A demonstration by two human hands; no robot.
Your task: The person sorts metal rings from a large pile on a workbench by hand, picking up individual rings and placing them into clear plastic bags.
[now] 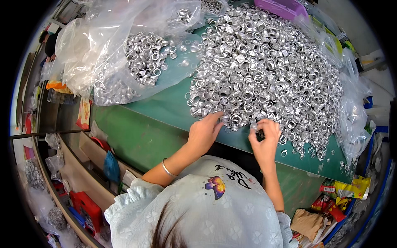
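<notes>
A large heap of silver-coloured metal rings covers much of the green tabletop. At its near left edge is my left hand, thumb and forefinger bent around a ring that touches the heap. My right hand is at the heap's near edge, its fingers curled in a pinch with a small shiny ring at the tips. Part of that ring is hidden by the fingers. Loose rings lie close to both hands, one of them just right of my right wrist. A bangle circles my left wrist.
Clear plastic bags holding more rings lie at the left; another plastic sheet hangs over the right side. A purple basket stands at the back. Shelves with a red box are at left, snack packets at lower right.
</notes>
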